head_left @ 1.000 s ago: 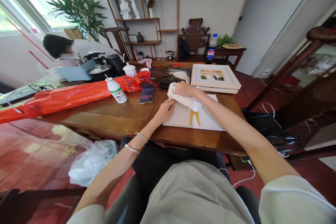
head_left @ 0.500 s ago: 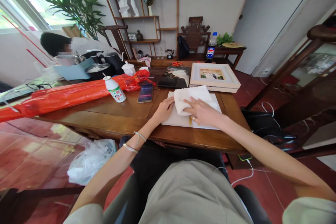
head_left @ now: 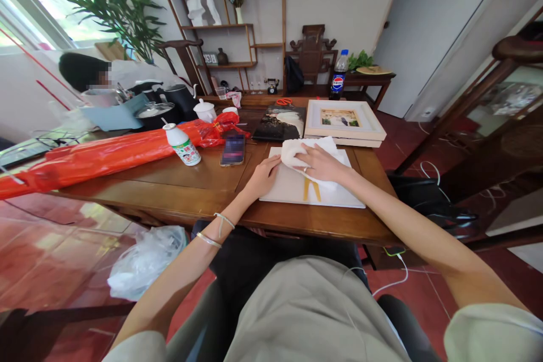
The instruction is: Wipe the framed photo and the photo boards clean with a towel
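Observation:
A white flat board (head_left: 297,192) with a yellow mark lies on the wooden table (head_left: 195,186) in front of me. My right hand (head_left: 320,163) presses a white cloth (head_left: 292,151) flat onto the board's far part, fingers spread over the cloth. The fingers of my left hand (head_left: 263,176) lie flat on the board's left edge and hold it down. Just beyond the board lie a white picture frame (head_left: 344,120) and a dark photo print (head_left: 280,123).
A phone (head_left: 233,150) and a small white bottle (head_left: 180,145) stand left of the board, beside a long red plastic-wrapped bundle (head_left: 106,155). Teaware sits further back. Another person (head_left: 85,70) sits at the far left. A plastic bag (head_left: 144,260) lies on the red floor.
My right hand has slid the cloth over the board: from the far edge toward me, then back up and away. The left hand has stayed on the board's left edge.

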The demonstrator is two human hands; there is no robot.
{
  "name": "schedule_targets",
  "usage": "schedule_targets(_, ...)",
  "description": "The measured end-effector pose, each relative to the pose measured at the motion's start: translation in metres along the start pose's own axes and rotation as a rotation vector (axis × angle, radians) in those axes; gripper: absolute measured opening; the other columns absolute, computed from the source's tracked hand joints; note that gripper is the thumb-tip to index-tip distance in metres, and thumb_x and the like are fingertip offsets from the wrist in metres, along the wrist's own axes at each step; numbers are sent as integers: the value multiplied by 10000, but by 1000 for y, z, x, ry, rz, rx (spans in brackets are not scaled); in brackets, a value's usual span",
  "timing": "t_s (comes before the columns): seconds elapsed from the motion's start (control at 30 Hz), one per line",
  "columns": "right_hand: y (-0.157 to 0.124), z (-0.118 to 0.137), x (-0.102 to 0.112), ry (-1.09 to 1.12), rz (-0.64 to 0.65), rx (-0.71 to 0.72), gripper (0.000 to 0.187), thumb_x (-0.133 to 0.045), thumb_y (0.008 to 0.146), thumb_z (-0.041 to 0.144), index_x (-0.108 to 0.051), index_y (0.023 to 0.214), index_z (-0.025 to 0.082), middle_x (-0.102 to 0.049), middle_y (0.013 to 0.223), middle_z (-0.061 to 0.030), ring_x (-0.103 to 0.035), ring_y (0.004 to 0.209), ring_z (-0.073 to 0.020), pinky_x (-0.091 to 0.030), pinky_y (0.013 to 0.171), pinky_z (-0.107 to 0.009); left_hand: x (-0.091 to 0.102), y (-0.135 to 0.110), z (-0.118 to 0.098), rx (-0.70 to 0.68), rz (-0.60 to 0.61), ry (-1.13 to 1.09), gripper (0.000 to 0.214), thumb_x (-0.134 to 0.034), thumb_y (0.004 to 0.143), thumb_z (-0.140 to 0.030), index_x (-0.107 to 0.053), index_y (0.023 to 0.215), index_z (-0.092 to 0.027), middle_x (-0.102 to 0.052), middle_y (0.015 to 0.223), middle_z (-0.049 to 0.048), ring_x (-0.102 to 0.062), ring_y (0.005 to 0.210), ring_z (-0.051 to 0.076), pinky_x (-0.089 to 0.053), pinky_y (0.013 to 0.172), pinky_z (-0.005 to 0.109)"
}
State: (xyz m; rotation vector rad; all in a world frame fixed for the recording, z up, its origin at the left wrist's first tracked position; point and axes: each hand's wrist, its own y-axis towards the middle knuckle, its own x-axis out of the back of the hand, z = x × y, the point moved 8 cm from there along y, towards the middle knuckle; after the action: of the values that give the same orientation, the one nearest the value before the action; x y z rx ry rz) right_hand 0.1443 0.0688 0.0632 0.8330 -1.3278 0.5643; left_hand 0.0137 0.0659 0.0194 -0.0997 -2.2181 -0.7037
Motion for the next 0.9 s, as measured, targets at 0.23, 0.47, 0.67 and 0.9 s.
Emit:
schedule_targets(0.23, -13, 50, -4, -220, 139, 15, 382, -462, 772, 83, -622, 1111, 157, -564, 1210, -183, -446, 1160, -366, -369, 889, -515, 0, 0, -2, 0, 20, -7, 393, -397, 868, -127, -612, 1192, -183, -579, 1300, 70, -489, 1253, 221, -369, 1073, 395)
schedule_targets(0.47, -50, 123, -8, -178, 141, 29, 358, -495, 782, 137, -658, 1097, 184, -473, 1335, -199, -357, 1261, -422, -292, 959, -593, 0, -1, 2, 5, 15, -17, 380, -390, 870, -138, -613, 1176, -113, -560, 1314, 118, -482, 1260, 221, -366, 1076, 372)
schedule_targets(0.67, -11, 59, -3, -152, 146, -30, 360, -498, 771, 157, -627, 1106, 180, -608, 1134, -154, -470, 1158, -347, -395, 880, -477, 2, -1, -6, -20, 17, -20, 390, -385, 869, -125, -611, 1185, -159, -571, 1306, 86, -487, 1254, 227, -375, 1068, 383)
schedule_targets(0.9, 7, 44, -6, -215, 85, -127, 338, -455, 795, 136, -641, 1073, 178, -609, 1103, -165, -495, 1063, -342, -377, 848, -477, 1, 0, -4, -21, 22, -6, 400, -418, 844, -109, -606, 1192, -172, -567, 1313, 75, -485, 1256, 232, -367, 1074, 391)
